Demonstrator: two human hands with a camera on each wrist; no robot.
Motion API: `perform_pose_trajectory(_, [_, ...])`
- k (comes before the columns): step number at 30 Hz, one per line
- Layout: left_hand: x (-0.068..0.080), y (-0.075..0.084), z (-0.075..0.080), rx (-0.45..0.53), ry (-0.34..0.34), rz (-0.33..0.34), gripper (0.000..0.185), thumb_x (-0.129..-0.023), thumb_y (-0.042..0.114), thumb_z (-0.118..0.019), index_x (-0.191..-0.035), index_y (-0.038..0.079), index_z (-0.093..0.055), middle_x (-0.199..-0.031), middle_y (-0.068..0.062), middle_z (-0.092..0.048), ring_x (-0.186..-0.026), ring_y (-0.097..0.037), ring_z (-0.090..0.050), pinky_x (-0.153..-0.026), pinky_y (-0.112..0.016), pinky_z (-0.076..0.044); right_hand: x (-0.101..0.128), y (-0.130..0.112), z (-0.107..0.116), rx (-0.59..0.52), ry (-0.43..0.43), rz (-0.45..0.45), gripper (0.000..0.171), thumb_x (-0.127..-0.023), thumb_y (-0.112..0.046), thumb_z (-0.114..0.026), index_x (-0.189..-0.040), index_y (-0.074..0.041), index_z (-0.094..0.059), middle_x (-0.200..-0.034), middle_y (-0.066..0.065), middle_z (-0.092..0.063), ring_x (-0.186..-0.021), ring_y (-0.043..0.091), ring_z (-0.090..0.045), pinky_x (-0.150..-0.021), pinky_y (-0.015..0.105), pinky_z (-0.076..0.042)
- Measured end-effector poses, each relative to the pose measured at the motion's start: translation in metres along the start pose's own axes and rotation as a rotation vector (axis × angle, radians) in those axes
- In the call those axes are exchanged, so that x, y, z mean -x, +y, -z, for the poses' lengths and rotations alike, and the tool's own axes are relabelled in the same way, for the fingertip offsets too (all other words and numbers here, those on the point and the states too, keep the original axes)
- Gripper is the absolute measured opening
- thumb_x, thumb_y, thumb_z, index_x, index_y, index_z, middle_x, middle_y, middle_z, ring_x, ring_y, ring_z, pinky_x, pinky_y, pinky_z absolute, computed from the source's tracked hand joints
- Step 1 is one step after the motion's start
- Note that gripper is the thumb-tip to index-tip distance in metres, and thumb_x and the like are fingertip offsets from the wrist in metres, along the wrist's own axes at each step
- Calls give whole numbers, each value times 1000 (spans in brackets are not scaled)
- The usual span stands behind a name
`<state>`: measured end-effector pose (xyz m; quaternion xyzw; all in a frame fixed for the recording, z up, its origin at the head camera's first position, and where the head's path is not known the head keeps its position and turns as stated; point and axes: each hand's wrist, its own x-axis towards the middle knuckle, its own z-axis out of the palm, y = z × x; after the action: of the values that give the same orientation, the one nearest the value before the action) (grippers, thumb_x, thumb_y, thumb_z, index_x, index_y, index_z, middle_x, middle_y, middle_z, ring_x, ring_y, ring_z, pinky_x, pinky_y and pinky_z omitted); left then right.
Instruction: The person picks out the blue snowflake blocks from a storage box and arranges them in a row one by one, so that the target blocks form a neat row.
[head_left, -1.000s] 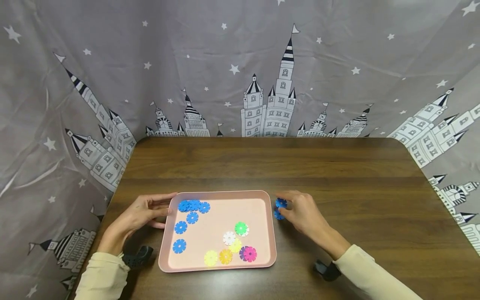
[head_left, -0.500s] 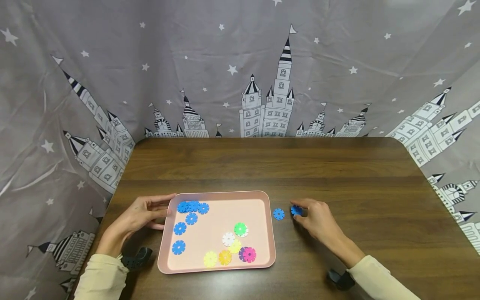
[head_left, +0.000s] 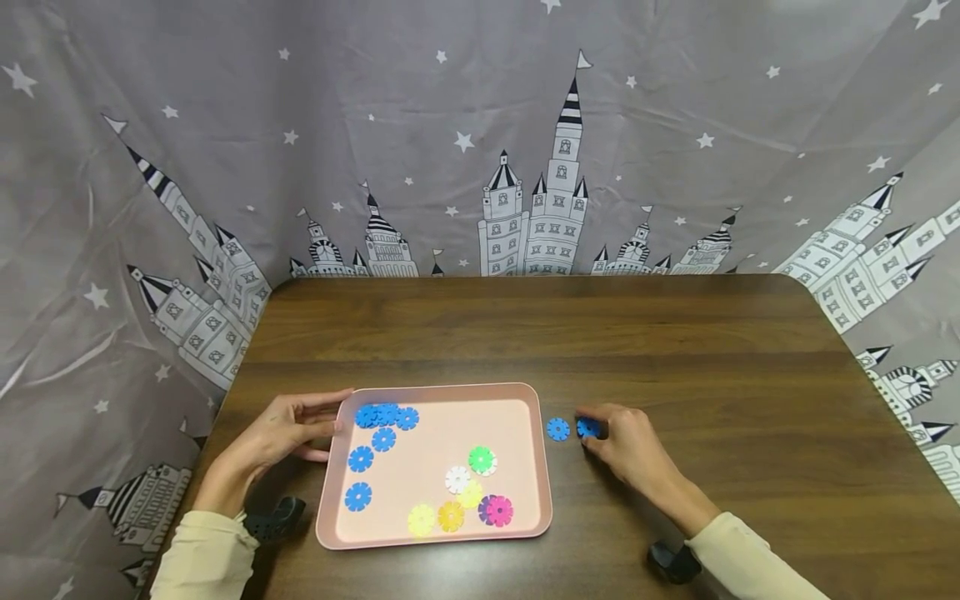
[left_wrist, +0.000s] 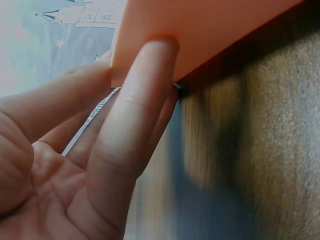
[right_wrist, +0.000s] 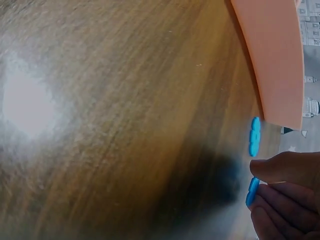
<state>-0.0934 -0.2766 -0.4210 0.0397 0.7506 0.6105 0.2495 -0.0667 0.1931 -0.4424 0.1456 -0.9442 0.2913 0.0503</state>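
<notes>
My right hand [head_left: 633, 442] pinches a blue notched plastic disc [head_left: 587, 427] between thumb and fingers, low over the table. Just left of it, a second blue notched disc [head_left: 558, 429] lies flat on the wood; both discs show edge-on in the right wrist view. My left hand [head_left: 281, 429] touches the pink tray [head_left: 531, 433] at its back left corner and left side, its fingers mostly straight. One fingertip [left_wrist: 162, 47] rests against the tray's outer wall in the left wrist view. Inside, several blue discs [head_left: 358, 497] spread along the left and back left.
At the tray's front right lie a green disc [head_left: 481, 458], a white disc [head_left: 457, 479], yellow discs [head_left: 422, 520], an orange disc [head_left: 451, 516] and a pink disc [head_left: 499, 511] over a purple one. A grey castle-print curtain [head_left: 420, 108] hangs behind the wooden table [head_left: 712, 367].
My right hand has drawn one blue disc rightward from beside the other, then shifted slightly back left and nearer. The left hand has stayed at the tray.
</notes>
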Motion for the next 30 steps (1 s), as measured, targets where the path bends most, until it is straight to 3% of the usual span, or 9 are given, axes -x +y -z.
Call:
perform_pose_trajectory(12, [0,-1,1,12,-8,-6,62,-93,-1,-63,-145,-13,-33,-134,-40,-45,-108,-21,-64,-75,-48,-60,1,2,-6,-4,23,33,37,-69,7,-81,-105,3,-74,-105,16,-72,-100,33,-68,-87,45,-57])
perform_pose_trajectory(18, [0,-1,0,2,5,4,62,-92,-1,-64,-145,-12,-34,-133,-40,-47,-108,-25,-64,-75,-47,-60,1,2,-7,-2,28,48,39,-68,6,-83,-106,3,-74,-105,17,-72,-100,32,-68,-87,45,-57])
perform_pose_trajectory(30, [0,0,1,9,-2,3,63,-92,0,-65,-146,-12,-34,-133,-40,-47,-108,-23,-64,-75,-47,-60,2,2,-7,-3,31,31,38,-69,4,-83,-105,3,-74,-103,14,-72,-97,30,-69,-85,43,-58])
